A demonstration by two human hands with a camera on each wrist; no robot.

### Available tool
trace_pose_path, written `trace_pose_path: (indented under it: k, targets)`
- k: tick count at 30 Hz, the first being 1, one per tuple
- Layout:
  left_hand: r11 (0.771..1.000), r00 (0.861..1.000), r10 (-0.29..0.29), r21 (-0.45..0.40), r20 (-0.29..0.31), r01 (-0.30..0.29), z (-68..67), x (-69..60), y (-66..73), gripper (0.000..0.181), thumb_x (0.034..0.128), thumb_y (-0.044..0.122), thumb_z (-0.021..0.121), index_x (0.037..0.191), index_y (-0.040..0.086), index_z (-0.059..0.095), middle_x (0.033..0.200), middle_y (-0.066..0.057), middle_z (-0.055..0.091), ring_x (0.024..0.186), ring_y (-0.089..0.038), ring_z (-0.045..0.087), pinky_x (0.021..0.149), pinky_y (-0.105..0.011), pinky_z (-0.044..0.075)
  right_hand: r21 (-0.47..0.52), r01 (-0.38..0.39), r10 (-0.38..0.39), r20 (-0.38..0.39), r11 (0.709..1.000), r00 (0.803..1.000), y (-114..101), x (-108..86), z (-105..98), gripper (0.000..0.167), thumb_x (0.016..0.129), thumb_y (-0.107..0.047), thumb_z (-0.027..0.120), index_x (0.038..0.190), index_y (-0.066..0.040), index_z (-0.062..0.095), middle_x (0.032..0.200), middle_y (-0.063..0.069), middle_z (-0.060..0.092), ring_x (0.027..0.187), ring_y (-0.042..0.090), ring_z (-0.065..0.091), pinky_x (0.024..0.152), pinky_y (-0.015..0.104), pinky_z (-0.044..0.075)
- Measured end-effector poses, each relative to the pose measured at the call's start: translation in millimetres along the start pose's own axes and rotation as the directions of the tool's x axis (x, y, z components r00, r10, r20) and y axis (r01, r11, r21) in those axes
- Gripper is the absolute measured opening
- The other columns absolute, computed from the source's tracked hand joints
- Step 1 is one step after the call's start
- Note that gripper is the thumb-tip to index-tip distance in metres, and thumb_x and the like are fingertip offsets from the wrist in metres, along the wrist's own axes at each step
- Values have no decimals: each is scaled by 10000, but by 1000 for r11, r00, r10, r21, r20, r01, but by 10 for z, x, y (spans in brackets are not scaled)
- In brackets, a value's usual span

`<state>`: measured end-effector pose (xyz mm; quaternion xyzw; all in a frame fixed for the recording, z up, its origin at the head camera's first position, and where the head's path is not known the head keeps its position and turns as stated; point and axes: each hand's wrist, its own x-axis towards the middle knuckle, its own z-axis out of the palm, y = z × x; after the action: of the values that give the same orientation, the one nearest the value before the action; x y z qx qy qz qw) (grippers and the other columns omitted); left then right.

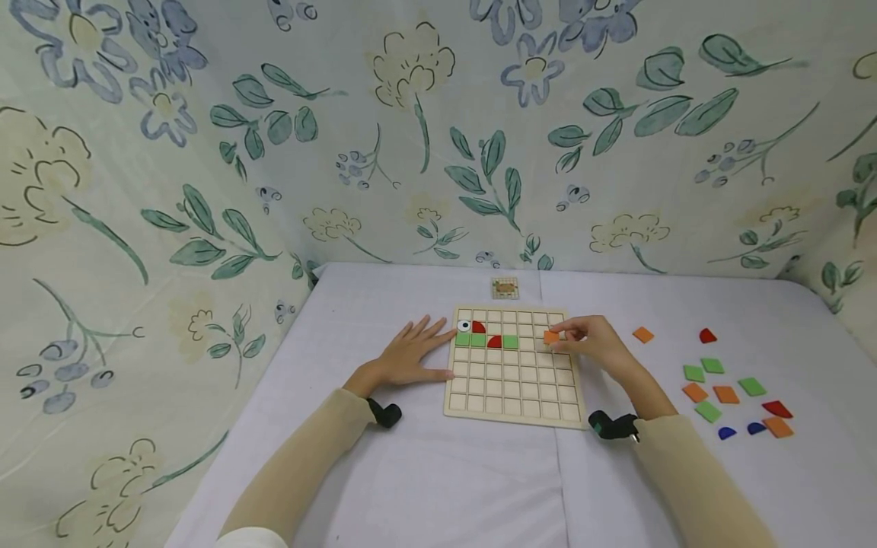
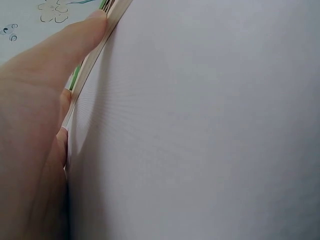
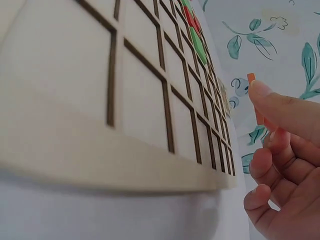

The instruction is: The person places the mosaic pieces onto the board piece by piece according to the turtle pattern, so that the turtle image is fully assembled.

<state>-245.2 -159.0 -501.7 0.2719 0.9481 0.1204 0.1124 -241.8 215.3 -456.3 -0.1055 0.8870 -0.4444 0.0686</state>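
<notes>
A wooden grid board [image 1: 514, 388] lies on the white cloth. In its upper left cells sit a white tile with a black dot [image 1: 464, 326], red quarter-round tiles [image 1: 479, 326] and green square tiles [image 1: 510, 342]. My right hand [image 1: 594, 341] pinches an orange square tile [image 1: 551, 336] between thumb and fingers over the board's upper right cells; the right wrist view shows this tile [image 3: 255, 100] held on edge, apart from the board. With fingers spread, my left hand [image 1: 413, 356] touches the board's left edge. Its thumb [image 2: 75, 42] meets the rim in the left wrist view.
Loose orange, green, red and blue tiles lie to the right, among them a green square [image 1: 751, 387] and a blue half-round [image 1: 727, 433]. A small picture card [image 1: 505, 288] lies behind the board. Flowered fabric [image 1: 438, 152] hangs along the back and sides.
</notes>
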Motion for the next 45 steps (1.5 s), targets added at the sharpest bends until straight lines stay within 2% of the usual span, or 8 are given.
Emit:
trace_pose_path:
  k: [9,16,22,31,36,45]
  targets:
    - [1000,1000,8,6,-5,-8,12,11,-12,911,854,810,458,1598,381,154,1669,65,14,1518,-223,-94,1200,-472,-64,59,32,-33,19,998,999,-62,118,204,294,859,-64,787,1103,84,715,693,14,476,679,159,430,580,236,353]
    - [1000,1000,12,2,-8,-12,23,25,-19,917,847,819,454,1598,385,154,1670,63,16,1518,-221,-92,1202,-479,-54,61,5,-7,27,998,1000,-42,179,290,261,863,-58,782,1091,58,732,703,22,475,671,156,424,571,228,353]
    - [1000,1000,8,8,-4,-8,16,35,-14,923,843,824,455,1597,388,147,1668,67,11,1516,-218,-98,1201,-474,-61,71,-24,22,31,997,999,-55,207,317,255,853,-56,792,1081,45,740,723,30,508,682,156,439,578,226,367]
    - [999,1000,29,-16,-7,-29,9,17,-20,919,850,811,466,1599,375,161,1670,49,25,1518,-237,-89,1199,-489,-58,84,-29,26,41,996,999,-51,204,340,250,833,-47,808,1058,42,742,710,36,534,681,169,457,575,230,381]
    - [999,999,33,-40,-6,-33,-5,3,-14,922,848,810,474,1599,369,170,1670,38,32,1520,-250,-81,1197,-491,-62,76,-29,26,42,997,999,-44,201,356,255,828,-46,813,1056,39,740,709,34,529,689,183,463,575,240,383]
    - [999,1000,27,-28,-10,-27,-1,-10,-13,920,848,813,470,1598,373,170,1670,41,37,1521,-255,-72,1198,-491,-60,25,-11,10,35,1000,999,-39,231,391,252,813,-55,826,1039,29,754,686,21,518,661,159,444,588,252,367]
